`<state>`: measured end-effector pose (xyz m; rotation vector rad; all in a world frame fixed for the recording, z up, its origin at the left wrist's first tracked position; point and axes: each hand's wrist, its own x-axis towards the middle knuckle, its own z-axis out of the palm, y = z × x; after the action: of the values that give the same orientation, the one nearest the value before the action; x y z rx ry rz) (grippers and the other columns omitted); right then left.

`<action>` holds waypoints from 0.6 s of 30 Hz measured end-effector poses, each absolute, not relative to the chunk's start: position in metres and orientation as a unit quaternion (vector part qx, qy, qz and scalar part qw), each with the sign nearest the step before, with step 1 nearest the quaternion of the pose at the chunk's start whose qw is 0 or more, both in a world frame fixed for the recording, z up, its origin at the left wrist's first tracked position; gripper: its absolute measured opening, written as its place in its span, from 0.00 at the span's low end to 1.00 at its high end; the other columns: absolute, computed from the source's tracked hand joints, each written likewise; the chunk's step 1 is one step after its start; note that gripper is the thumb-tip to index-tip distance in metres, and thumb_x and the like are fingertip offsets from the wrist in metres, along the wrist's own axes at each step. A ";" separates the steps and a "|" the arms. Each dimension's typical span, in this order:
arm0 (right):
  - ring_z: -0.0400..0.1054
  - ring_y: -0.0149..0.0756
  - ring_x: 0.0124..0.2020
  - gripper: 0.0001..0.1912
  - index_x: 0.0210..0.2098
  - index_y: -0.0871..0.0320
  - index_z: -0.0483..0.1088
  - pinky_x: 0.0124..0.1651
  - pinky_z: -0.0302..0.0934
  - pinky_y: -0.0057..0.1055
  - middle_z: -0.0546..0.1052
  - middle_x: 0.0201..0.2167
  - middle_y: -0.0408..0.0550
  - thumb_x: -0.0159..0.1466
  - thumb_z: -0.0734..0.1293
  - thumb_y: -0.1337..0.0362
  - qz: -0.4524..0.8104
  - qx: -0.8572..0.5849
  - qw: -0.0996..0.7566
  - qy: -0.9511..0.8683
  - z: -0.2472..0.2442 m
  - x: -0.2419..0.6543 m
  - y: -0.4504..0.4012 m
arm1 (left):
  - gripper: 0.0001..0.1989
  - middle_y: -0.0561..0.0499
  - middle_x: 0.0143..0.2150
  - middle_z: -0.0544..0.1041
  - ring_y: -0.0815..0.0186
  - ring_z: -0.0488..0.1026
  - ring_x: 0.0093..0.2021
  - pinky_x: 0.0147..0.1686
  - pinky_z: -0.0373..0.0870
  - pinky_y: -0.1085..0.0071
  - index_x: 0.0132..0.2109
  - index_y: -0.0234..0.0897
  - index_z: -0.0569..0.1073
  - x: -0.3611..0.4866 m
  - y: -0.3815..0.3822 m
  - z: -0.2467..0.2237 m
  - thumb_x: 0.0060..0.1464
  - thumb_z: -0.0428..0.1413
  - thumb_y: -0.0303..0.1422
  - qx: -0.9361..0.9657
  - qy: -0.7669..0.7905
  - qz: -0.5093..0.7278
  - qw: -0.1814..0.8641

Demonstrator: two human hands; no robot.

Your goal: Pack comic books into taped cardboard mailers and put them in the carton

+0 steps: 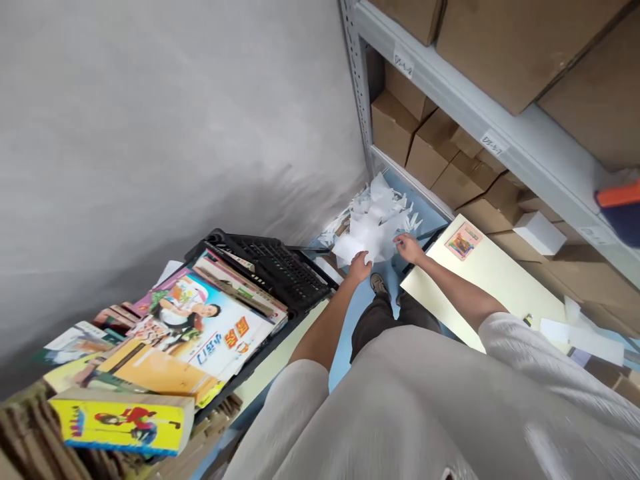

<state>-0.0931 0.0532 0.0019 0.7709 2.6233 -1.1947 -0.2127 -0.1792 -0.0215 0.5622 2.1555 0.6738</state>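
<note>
Low down in front of my legs, my left hand (360,268) has its fingers curled at the near edge of a crumpled white sheet of paper (361,239). My right hand (409,249) is beside it, thumb and fingertips pinched at the sheet's right side. Just beyond both hands lies a heap of torn white paper scraps (384,200) on the floor by the wall. Where the held sheet ends and the heap begins is hard to make out.
On my left, a black plastic crate (273,267) holds books and magazines (200,320); a thick yellow book (123,423) lies at its near end. To my right is a cream tabletop (493,283) with a small picture card (464,241). Grey shelving (450,87) carries cardboard boxes (465,180).
</note>
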 end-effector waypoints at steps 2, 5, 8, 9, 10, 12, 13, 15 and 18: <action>0.74 0.42 0.47 0.17 0.52 0.58 0.80 0.62 0.67 0.39 0.80 0.51 0.54 0.69 0.63 0.69 -0.395 0.241 0.102 0.880 -0.012 -0.105 0.054 | 0.26 0.35 0.72 0.73 0.47 0.68 0.75 0.77 0.61 0.53 0.67 0.33 0.75 -0.214 -0.180 -0.033 0.63 0.58 0.28 0.203 0.855 0.279 0.387; 0.75 0.41 0.48 0.17 0.54 0.58 0.80 0.62 0.67 0.38 0.80 0.52 0.53 0.70 0.63 0.70 -0.391 0.210 0.139 0.885 -0.039 -0.128 0.053 | 0.25 0.33 0.70 0.74 0.48 0.69 0.74 0.77 0.60 0.56 0.65 0.30 0.76 -0.217 -0.179 -0.056 0.62 0.58 0.27 0.166 0.862 0.307 0.369; 0.75 0.40 0.49 0.18 0.55 0.58 0.81 0.63 0.67 0.36 0.80 0.54 0.54 0.71 0.64 0.70 -0.380 0.185 0.189 0.887 -0.074 -0.153 0.047 | 0.23 0.36 0.68 0.76 0.50 0.70 0.73 0.77 0.61 0.57 0.63 0.33 0.78 -0.218 -0.179 -0.085 0.60 0.59 0.26 0.111 0.867 0.335 0.353; 0.75 0.40 0.50 0.18 0.55 0.58 0.81 0.63 0.66 0.36 0.80 0.55 0.54 0.71 0.64 0.70 -0.376 0.179 0.207 0.885 -0.087 -0.160 0.044 | 0.23 0.37 0.68 0.77 0.50 0.70 0.73 0.77 0.61 0.56 0.62 0.35 0.78 -0.218 -0.180 -0.095 0.60 0.59 0.26 0.092 0.867 0.343 0.350; 0.76 0.40 0.51 0.18 0.55 0.58 0.81 0.63 0.66 0.36 0.80 0.55 0.54 0.70 0.64 0.70 -0.373 0.173 0.223 0.884 -0.100 -0.168 0.040 | 0.23 0.39 0.67 0.77 0.51 0.70 0.72 0.77 0.62 0.55 0.62 0.36 0.78 -0.217 -0.181 -0.106 0.60 0.60 0.26 0.075 0.866 0.351 0.348; 0.76 0.43 0.53 0.17 0.55 0.57 0.81 0.64 0.66 0.36 0.80 0.56 0.55 0.70 0.66 0.70 -0.369 0.170 0.248 0.879 -0.128 -0.182 0.031 | 0.23 0.40 0.67 0.77 0.51 0.71 0.72 0.76 0.63 0.54 0.62 0.38 0.78 -0.214 -0.182 -0.128 0.60 0.59 0.26 0.042 0.863 0.362 0.351; 0.76 0.45 0.55 0.17 0.54 0.56 0.82 0.64 0.67 0.37 0.80 0.56 0.55 0.69 0.66 0.69 -0.367 0.171 0.261 0.876 -0.142 -0.189 0.026 | 0.23 0.40 0.68 0.77 0.51 0.71 0.72 0.76 0.63 0.54 0.63 0.38 0.78 -0.212 -0.183 -0.140 0.60 0.59 0.26 0.026 0.862 0.365 0.352; 0.75 0.49 0.59 0.16 0.53 0.56 0.82 0.65 0.67 0.40 0.80 0.58 0.56 0.68 0.68 0.68 -0.364 0.178 0.290 0.867 -0.172 -0.200 0.016 | 0.25 0.37 0.69 0.75 0.50 0.70 0.73 0.76 0.62 0.54 0.64 0.36 0.77 -0.208 -0.185 -0.165 0.60 0.58 0.26 -0.006 0.862 0.369 0.347; 0.74 0.55 0.62 0.18 0.53 0.55 0.82 0.65 0.68 0.44 0.80 0.61 0.57 0.64 0.72 0.68 -0.364 0.191 0.328 0.850 -0.215 -0.215 0.003 | 0.28 0.36 0.71 0.74 0.48 0.68 0.75 0.78 0.59 0.53 0.67 0.34 0.75 -0.207 -0.188 -0.205 0.59 0.57 0.25 -0.075 0.866 0.375 0.323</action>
<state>-0.2154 0.0034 -0.2154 0.4994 2.2258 -0.9541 -0.2067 -0.1876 -0.2055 -0.1964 2.2729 0.9830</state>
